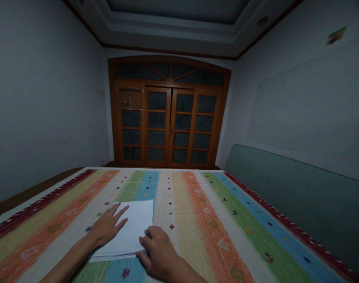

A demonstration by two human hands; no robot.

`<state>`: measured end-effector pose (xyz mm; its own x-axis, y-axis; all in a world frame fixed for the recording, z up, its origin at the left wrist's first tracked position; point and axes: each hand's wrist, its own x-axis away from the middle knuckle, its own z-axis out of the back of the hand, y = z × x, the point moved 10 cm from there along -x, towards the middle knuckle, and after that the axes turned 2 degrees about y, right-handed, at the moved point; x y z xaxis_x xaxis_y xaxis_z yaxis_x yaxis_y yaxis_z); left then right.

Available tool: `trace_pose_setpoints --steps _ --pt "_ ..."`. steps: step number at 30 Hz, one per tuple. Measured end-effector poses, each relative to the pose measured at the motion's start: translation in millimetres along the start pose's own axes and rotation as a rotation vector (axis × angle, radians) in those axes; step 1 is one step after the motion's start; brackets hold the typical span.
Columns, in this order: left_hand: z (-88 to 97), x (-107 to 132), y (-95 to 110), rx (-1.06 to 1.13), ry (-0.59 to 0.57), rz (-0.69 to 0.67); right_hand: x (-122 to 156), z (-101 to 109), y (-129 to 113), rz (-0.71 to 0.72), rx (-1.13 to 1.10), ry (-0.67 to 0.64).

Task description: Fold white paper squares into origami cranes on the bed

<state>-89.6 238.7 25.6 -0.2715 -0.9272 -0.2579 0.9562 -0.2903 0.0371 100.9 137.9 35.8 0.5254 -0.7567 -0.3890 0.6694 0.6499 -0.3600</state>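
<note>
A striped cloth (194, 212) with small motifs covers most of the desk (29, 195), spreading well past the left hand (108, 224) and the right hand (160, 251) and far ahead of them; bare dark brown desk shows to their far left. A flat, layered white stack lies on the cloth, under the left hand and at the right hand's fingertips.

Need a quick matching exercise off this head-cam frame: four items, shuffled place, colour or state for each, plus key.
Column one
1. left hand
2. right hand
3. tablecloth
4. doors

Column two
A. brown wood with panes, beyond the table
B. fingers curled, at the near right corner of the white stack
C. multicoloured stripes
D. fingers spread, over the left side of the white stack

Pairs: 1-D, 2-B, 3-C, 4-A
</note>
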Motion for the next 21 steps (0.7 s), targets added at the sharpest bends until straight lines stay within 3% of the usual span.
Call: trace_pose_setpoints --steps 12,21 --pt "-13.0 29 -24 0.006 0.017 0.014 1 3 -1 -0.022 -0.025 -0.004" --pt "-0.9 45 -22 0.062 0.064 -0.051 1 6 1 -0.051 -0.029 -0.016"
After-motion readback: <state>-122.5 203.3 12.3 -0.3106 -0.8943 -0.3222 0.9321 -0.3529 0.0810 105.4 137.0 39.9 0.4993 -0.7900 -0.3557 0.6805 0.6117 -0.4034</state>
